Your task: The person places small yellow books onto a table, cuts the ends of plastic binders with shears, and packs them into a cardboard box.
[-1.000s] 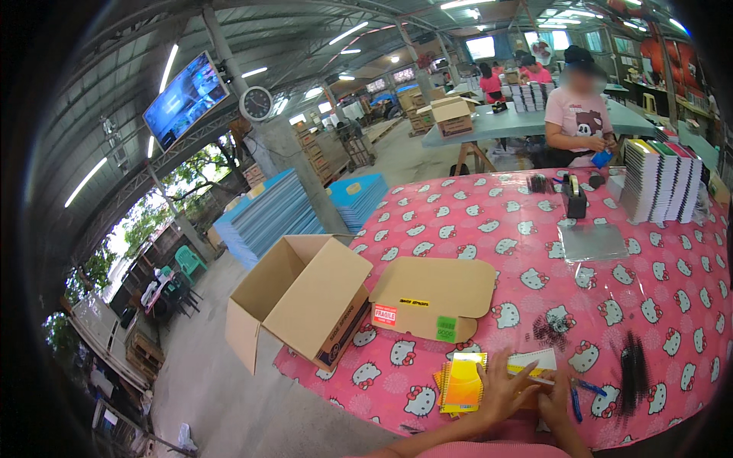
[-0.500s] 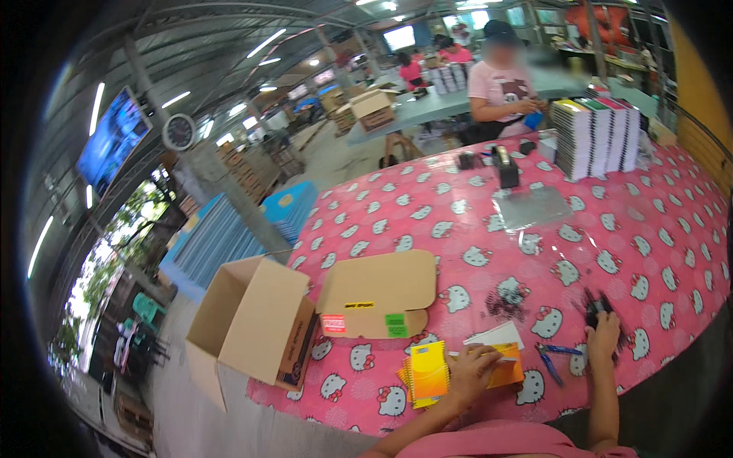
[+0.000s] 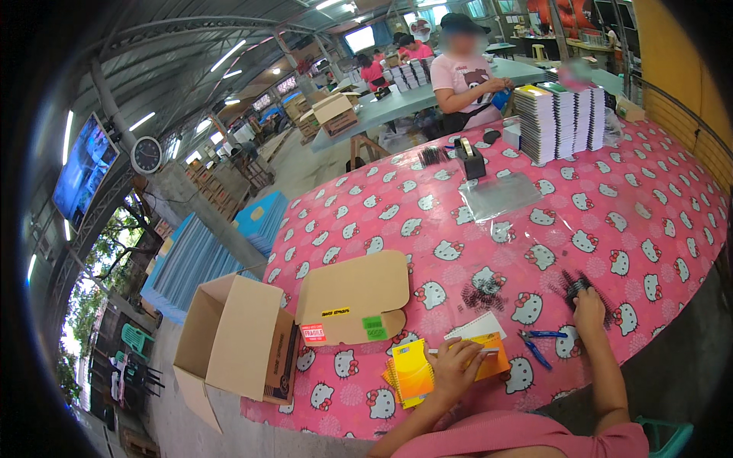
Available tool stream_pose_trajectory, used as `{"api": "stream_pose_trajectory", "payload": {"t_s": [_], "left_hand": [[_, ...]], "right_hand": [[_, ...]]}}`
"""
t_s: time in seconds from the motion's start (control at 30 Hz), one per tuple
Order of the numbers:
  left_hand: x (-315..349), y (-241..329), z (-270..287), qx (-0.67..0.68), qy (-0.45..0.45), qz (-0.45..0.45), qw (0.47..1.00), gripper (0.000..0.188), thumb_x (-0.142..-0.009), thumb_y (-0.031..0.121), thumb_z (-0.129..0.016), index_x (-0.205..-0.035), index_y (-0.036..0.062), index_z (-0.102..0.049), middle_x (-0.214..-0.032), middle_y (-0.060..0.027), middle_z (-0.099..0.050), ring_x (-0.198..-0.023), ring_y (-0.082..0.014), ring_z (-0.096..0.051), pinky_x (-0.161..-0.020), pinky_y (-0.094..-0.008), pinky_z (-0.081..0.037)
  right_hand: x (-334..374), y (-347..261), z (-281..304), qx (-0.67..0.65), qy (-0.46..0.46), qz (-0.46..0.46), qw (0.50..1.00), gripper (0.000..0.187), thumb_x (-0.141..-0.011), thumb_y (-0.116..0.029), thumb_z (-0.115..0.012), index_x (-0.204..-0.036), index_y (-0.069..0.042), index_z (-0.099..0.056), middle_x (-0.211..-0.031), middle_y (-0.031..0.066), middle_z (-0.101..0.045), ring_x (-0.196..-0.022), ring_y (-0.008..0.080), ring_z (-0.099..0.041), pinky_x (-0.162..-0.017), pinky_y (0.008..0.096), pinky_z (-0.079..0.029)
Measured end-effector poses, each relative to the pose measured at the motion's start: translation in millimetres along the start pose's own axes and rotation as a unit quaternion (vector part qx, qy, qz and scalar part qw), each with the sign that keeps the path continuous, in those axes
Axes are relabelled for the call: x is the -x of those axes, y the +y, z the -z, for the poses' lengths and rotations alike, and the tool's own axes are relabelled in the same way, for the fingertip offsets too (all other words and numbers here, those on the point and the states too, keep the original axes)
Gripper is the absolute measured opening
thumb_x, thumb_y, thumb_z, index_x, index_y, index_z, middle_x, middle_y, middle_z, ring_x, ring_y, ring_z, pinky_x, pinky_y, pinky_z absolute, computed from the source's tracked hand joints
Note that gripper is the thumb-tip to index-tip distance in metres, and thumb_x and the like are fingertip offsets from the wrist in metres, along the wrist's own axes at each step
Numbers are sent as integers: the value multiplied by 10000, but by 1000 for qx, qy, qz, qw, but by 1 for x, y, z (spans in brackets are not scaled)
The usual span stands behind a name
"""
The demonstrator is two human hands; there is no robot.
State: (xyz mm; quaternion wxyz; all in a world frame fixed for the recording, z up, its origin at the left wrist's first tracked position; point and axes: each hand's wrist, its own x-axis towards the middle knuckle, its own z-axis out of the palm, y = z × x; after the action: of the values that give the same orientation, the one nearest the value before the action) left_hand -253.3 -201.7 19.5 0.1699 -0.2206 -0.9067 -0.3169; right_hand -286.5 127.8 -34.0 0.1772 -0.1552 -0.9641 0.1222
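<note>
The left hand (image 3: 454, 366) is pressing flat on the small yellow-and-orange paper notebooks (image 3: 427, 366) at the bench's (image 3: 626, 229) six o'clock edge while the right hand (image 3: 589, 305), at three o'clock, is closing on black plastic binding coils (image 3: 574, 285); best picking one coil cleanly.

Open carton (image 3: 237, 343) left of notebooks (image 3: 435, 365); pliers (image 3: 538, 343) right; stacked books (image 3: 565, 118) far behind.

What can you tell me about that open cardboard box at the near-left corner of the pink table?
The cardboard box is plain brown corrugated card, open, and seems to lie tipped on its side at the table's near-left edge, partly overhanging it. One broad flap lies flat on the pink patterned cloth, bearing small red, yellow and green stickers. Its inside looks empty as far as can be seen. Neither hand touches it; the left hand rests on yellow booklets to its right.
</note>
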Motion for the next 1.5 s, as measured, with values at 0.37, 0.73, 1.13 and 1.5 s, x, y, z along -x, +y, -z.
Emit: {"api": "stream_pose_trajectory", "payload": {"t_s": [0.37, 0.73, 1.13, 1.5], "left_hand": [[-5, 3, 0, -13, 20, 7, 1000, 195, -745, 295, -701, -899, 176, -684, -941, 24, -637, -1010, -226, -507, -907, -470, -280], [-2, 0, -4, 10, 28, 8, 1000, 183, -743, 297, -703, -874, 169, -693, -903, 29, -636, -984, -204, -513, -880, -477, -274], [-3, 4, 1, 9, 26, 13, 1000, 183, -752, 305, -697, -871, 166, -690, -904, 23, -635, -965, -191, -513, -877, -476, -248], [-1, 1, -5, 15, 34, 1, 999, 175, -744, 289, -702, -866, 165, -689, -876, 23, -631, -971, -201, -522, -904, -485, -249]], "right_hand": [[-1, -24, 25, -39, -24, 30, 998, 145, -765, -126, -616, -865, -22, -602, -936, 146, -517, -841, 316, -569, -705, 406, -484], [4, -19, 24, -181, -35, -14, 983, 171, -722, -143, -673, -857, -40, -653, -885, 152, -529, -844, 326, -565, -722, 411, -460], [-12, 37, 10, -30, 65, -91, 993, 386, -730, -195, -688, -1029, 23, -578, -1046, 205, -538, -933, 376, -543, -808, 426, -445], [-23, 65, -12, -44, 0, -88, 995, 231, -741, -175, -638, -681, 48, -632, -985, 272, -581, -875, 405, -574, -804, 452, -450]]}}
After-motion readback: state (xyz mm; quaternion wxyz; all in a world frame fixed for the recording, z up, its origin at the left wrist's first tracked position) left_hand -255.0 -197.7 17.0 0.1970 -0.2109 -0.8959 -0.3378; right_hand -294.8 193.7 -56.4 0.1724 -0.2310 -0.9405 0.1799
